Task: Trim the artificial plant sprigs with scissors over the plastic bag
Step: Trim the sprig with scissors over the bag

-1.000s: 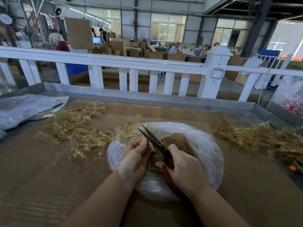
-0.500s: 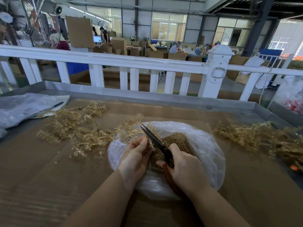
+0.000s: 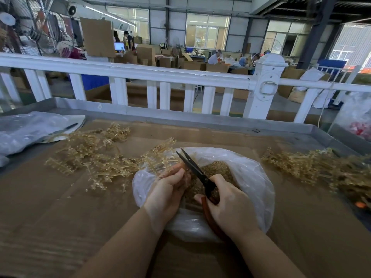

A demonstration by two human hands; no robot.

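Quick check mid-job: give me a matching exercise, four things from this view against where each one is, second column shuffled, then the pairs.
1. scissors
2. plastic bag
3. sprig being trimmed
4. untouched sprig pile

A. on the cardboard, far right
B. gripped by the right hand
C. under both hands
D. pinched by the left hand

Pairs: 1-B, 2-C, 3-D, 4-A

White railing, crumpled plastic sheet at left, cardboard boxes and workers beyond
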